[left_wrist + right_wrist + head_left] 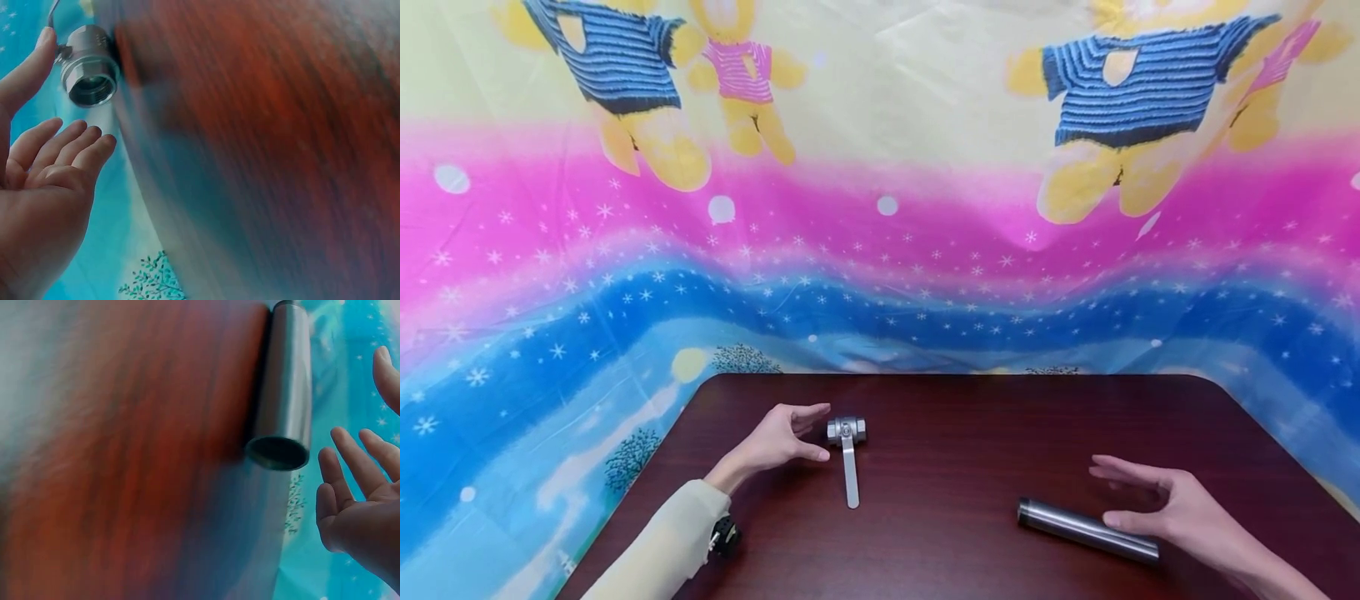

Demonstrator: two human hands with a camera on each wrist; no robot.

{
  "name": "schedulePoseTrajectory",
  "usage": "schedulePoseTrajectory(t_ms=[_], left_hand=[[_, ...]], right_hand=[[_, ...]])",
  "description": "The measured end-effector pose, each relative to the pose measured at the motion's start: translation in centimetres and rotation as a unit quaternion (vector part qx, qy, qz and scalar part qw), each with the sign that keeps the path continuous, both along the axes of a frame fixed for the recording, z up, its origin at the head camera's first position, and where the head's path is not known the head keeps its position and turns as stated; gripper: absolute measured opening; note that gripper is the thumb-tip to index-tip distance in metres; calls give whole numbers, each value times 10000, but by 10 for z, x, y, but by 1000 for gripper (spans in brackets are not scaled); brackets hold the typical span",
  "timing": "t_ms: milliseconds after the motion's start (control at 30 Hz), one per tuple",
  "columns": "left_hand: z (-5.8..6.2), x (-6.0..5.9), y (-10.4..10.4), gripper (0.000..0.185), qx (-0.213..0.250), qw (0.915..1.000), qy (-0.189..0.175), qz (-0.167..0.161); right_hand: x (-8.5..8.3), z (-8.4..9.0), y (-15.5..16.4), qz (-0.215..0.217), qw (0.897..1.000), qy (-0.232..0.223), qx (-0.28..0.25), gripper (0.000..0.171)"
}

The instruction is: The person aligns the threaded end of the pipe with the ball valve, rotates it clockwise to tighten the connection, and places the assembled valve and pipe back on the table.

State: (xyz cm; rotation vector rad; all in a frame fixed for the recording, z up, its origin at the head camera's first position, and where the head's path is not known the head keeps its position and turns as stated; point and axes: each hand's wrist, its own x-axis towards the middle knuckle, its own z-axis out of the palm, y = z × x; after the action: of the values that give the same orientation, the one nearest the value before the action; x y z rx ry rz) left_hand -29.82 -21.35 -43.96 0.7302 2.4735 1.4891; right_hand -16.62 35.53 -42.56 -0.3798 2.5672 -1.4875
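A metal ball valve [847, 431] lies on the dark wooden table, its flat lever handle [851, 479] pointing toward the near edge. Just left of it is my left hand [782, 437], thumb and fingers spread apart with nothing between them. The left wrist view shows the round threaded opening of the valve [92, 78] facing my left hand [50, 169]. On the right of the table lies a steel pipe [1086, 530], dark at its left end. My right hand [1172, 504] hovers by it, fingers spread. The pipe [284, 381] shows its hollow end beside my right hand [362, 494].
The reddish-brown table [940, 467] has rounded far corners. Behind it hangs a colourful cloth [880, 250] with bears and snowflakes. A black device [724, 536] is strapped at my left wrist, over a pale sleeve [662, 542].
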Motion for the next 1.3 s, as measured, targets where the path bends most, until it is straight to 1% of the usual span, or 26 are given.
schedulePoseTrajectory(t_ms=[133,267,333,467,567,667,800,867,1033,1133,1300], left_hand=[[-4,-2,4,81,5,9999,-118,-51],[-7,-5,8,81,26,9999,-141,-28],[-9,-7,10,80,106,9997,-208,-15],[-10,-9,14,77,279,9993,-254,-6],[-11,-11,16,75,326,9992,-246,8],[-11,-12,18,75,322,9991,-269,27],[-11,-11,22,74,189,9996,-197,57],[-12,-10,23,73,40,9999,-68,120],[-14,-10,27,71,-297,9984,195,435],[-16,-13,29,70,-340,9977,229,545],[-17,-17,30,67,-306,9976,193,596]], right_hand=[[1,-7,8,22,9989,-466,-70,75],[3,-14,15,153,9985,-500,-138,72],[5,-16,17,225,9986,-447,-171,70],[6,-19,20,231,9987,-462,-40,66],[7,-20,23,267,9980,-564,60,64],[7,-22,24,299,9972,-680,45,63],[9,-25,24,274,9962,-821,-84,61],[10,-27,23,238,9956,-899,-143,60],[11,-31,25,241,9943,-1005,-277,59],[10,-32,26,290,9942,-1005,-265,59],[10,-33,28,299,9938,-1050,-224,58]])
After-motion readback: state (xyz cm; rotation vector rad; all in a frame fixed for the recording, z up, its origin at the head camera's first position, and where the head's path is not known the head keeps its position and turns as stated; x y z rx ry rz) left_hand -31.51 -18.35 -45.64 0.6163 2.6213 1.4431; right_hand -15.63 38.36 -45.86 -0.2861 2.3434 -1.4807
